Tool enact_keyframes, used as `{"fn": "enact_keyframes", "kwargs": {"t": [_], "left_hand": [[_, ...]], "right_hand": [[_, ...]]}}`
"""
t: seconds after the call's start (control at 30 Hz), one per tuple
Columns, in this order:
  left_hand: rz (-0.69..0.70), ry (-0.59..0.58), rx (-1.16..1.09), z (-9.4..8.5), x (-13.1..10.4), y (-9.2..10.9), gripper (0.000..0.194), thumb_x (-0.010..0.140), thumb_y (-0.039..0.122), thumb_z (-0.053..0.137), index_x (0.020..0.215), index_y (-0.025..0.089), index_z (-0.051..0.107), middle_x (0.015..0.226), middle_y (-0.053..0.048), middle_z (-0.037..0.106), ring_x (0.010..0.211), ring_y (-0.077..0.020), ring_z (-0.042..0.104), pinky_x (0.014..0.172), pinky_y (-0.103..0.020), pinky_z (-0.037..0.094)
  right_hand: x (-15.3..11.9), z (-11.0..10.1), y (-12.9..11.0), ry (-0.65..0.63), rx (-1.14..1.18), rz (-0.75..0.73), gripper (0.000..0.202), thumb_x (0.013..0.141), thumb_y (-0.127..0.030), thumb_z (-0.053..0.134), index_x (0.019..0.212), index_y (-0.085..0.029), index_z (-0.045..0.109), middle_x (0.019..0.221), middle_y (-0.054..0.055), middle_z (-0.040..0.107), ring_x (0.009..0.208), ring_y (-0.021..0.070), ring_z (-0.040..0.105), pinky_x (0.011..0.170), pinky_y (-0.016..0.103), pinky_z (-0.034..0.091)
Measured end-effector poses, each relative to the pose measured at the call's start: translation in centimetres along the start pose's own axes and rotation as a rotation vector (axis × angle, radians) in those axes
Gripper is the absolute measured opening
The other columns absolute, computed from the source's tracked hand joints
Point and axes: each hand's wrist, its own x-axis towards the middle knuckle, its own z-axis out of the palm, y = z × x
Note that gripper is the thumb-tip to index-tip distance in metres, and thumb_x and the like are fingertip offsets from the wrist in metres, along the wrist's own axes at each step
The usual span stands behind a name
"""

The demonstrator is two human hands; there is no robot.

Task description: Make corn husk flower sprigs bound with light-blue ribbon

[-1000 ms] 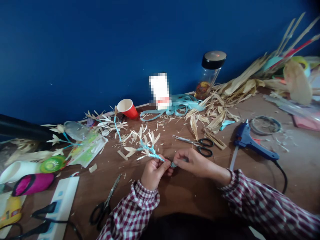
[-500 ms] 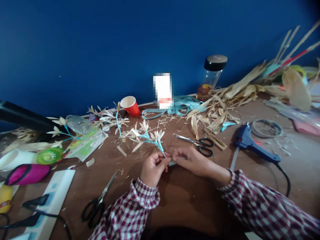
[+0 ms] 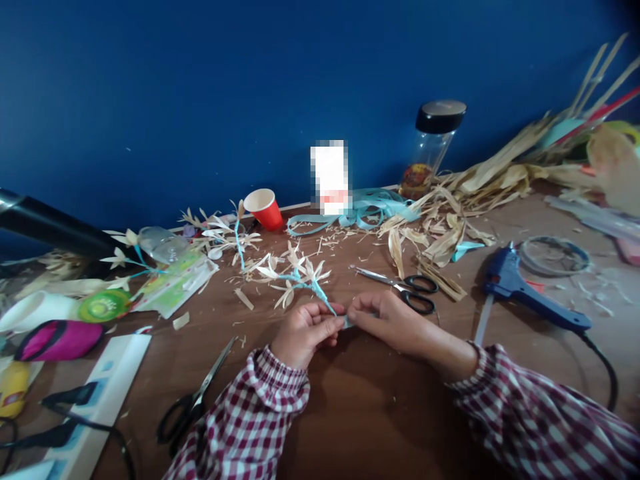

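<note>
Between the thumb and fingers of my left hand [image 3: 311, 331] is the lower end of a flower stem [image 3: 320, 293], wrapped in light blue and bearing pale, husk-like blossoms that point away to the left. My right hand [image 3: 387, 319] is closed close beside it, pinching a short piece of light blue tape [image 3: 349, 321] that shows between the two hands. Fingers hide most of this strip and the stem's tip. Just beyond my right hand lie black-handled scissors [image 3: 400, 287]. Another pair of scissors [image 3: 197, 397] rests beside my left sleeve.
At right sits a blue glue gun [image 3: 533, 290] near a tape ring [image 3: 555, 255]. Dry husks [image 3: 450, 220], a lidded jar [image 3: 434, 147], blue ribbon [image 3: 370, 208] and a red cup [image 3: 265, 210] line the wall. A power strip [image 3: 113, 400] occupies the left.
The view has shifted slightly, and my hands sit a little farther apart from the glue gun. Both keep their pinch; the stem stays in my left hand.
</note>
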Motion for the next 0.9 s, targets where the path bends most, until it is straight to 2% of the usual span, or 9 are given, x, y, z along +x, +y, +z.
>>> {"fn": "enact_keyframes", "kwargs": {"t": [0.23, 0.4, 0.5, 0.63, 0.73, 0.9], "left_hand": [[0.097, 0.038, 0.119, 0.0, 0.1, -0.7, 0.035, 0.059, 0.028, 0.08, 0.088, 0.012, 0.067, 0.054, 0.003, 0.059, 0.047, -0.0066, 0.052, 0.048, -0.019, 0.044], [-0.012, 0.015, 0.025, -0.3, 0.0, -0.2, 0.045, 0.054, 0.037, 0.082, 0.088, 0.011, 0.069, 0.058, 0.001, 0.061, 0.051, -0.0078, 0.057, 0.053, -0.021, 0.049], [-0.027, 0.006, -0.017, -0.4, 0.0, 0.0, 0.047, 0.055, 0.044, 0.08, 0.088, 0.011, 0.069, 0.058, 0.001, 0.061, 0.05, -0.0074, 0.057, 0.053, -0.02, 0.05], [0.014, 0.019, 0.048, -0.2, -0.1, -0.3, 0.042, 0.054, 0.033, 0.083, 0.087, 0.011, 0.069, 0.058, 0.001, 0.063, 0.05, -0.0068, 0.057, 0.052, -0.018, 0.049], [0.087, 0.08, 0.157, 0.3, -0.3, -0.5, 0.033, 0.057, 0.026, 0.081, 0.084, 0.011, 0.068, 0.052, 0.002, 0.06, 0.045, -0.0067, 0.054, 0.046, -0.017, 0.046], [0.087, 0.15, 0.174, 0.7, -0.5, -0.3, 0.034, 0.059, 0.024, 0.08, 0.087, 0.011, 0.067, 0.05, 0.003, 0.06, 0.042, -0.0071, 0.054, 0.044, -0.018, 0.047]], "right_hand": [[-0.1, 0.4, -0.1, 0.046, -0.031, 0.0, 0.023, 0.082, -0.029, 0.05, 0.069, -0.015, 0.062, 0.06, -0.003, 0.052, 0.057, 0.0102, 0.041, 0.052, 0.022, 0.029], [0.0, 0.2, -0.2, 0.033, -0.046, 0.002, 0.024, 0.081, -0.031, 0.05, 0.068, -0.015, 0.062, 0.059, -0.003, 0.052, 0.056, 0.01, 0.042, 0.052, 0.022, 0.03], [0.0, 0.1, -0.1, 0.02, -0.068, -0.013, 0.025, 0.082, -0.031, 0.05, 0.068, -0.015, 0.062, 0.059, -0.004, 0.053, 0.057, 0.0098, 0.042, 0.053, 0.022, 0.031], [-0.1, 0.3, -0.1, 0.031, -0.094, -0.035, 0.025, 0.083, -0.03, 0.049, 0.067, -0.015, 0.061, 0.06, -0.003, 0.054, 0.057, 0.0098, 0.044, 0.053, 0.022, 0.031], [-0.2, 0.5, -0.1, 0.051, -0.153, -0.08, 0.023, 0.082, -0.028, 0.051, 0.066, -0.015, 0.06, 0.061, -0.003, 0.056, 0.057, 0.0101, 0.045, 0.052, 0.022, 0.03], [-0.2, 0.4, 0.1, 0.044, -0.199, -0.107, 0.022, 0.082, -0.026, 0.051, 0.071, -0.015, 0.065, 0.062, -0.002, 0.06, 0.058, 0.011, 0.048, 0.052, 0.022, 0.031]]}}
